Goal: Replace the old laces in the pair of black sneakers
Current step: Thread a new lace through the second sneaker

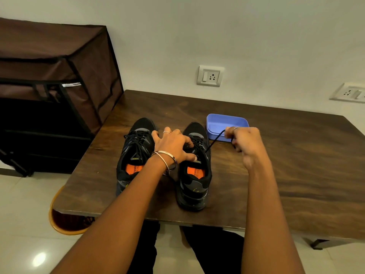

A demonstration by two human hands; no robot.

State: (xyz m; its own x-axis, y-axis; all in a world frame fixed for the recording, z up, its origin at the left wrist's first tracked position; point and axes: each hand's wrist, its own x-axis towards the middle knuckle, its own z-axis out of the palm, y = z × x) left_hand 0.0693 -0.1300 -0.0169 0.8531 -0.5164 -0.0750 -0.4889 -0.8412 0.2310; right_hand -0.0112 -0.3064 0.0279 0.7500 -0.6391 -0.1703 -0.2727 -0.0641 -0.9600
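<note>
On the dark wooden worktop [276,175], two black sneakers stand side by side, toes toward the wall. The left sneaker [136,153] is fully laced. The right sneaker [195,175] is being unlaced.

The left hand [173,145] rests across the tongue and eyelet area of the right sneaker, fingers spread and pressing down; whether the thumb hooks a lace cannot be told. The right hand [243,137] is curled around the old lace [214,140], which runs taut from the upper eyelets up and to the right.

Step in hand, as judged: drawing the old lace out of the right sneaker.

- Keep the left hand bearing down so the sneaker does not lift or slide toward the pull.
- Pull in line with the eyelet the lace leaves, not across it, to limit snagging.
- Free one crossing at a time; a tight lace will likely bind if hauled all at once.

A blue plastic box [227,123] sits just beyond the right sneaker's toe, directly behind the right hand; a long pull in that direction may strike it. Open worktop lies to the right and toward the near edge, giving room to draw the lace sideways. The left sneaker stands close to the left edge, beside a brown fabric cabinet [55,76]; avoid nudging it outward.
</note>
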